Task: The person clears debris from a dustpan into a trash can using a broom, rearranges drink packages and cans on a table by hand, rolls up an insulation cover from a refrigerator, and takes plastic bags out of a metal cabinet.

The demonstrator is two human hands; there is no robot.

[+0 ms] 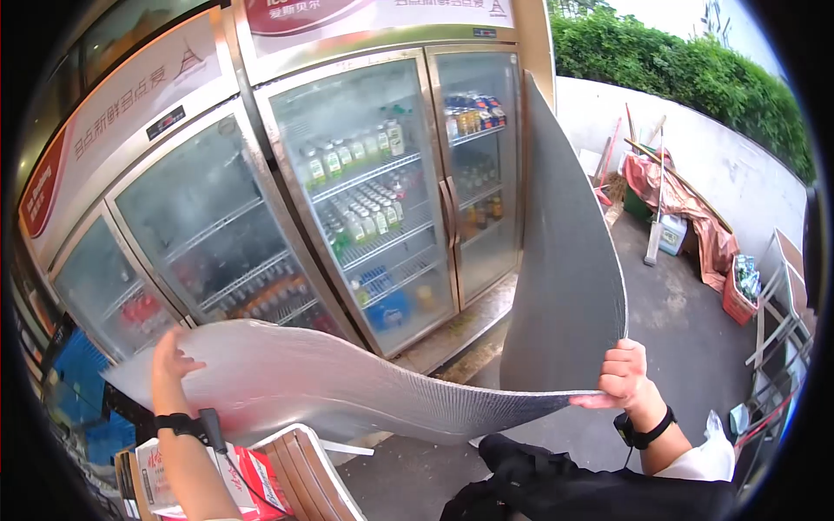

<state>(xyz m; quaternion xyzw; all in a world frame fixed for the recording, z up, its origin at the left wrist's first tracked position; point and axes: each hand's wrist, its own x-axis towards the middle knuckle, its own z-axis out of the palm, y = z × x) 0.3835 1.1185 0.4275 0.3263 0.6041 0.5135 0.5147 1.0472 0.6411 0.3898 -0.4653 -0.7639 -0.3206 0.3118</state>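
A large, flexible silver-grey sheet with a ribbed cut edge bends in front of me. One part stands upright beside the fridge on the right, and the other sweeps low to the left. My right hand is closed around its edge at the fold. Against the left end of the sheet is my left hand, its fingers apart and loosely bent; whether it presses on the surface is hard to see. Each wrist wears a black strap, and a cable hangs from the left one.
Glass-door drinks fridges line the left and middle. Below my left arm are a red-and-white carton and a brown slatted seat. Brooms, a white jug and a red crate stand along the white wall. Folding chairs are at far right.
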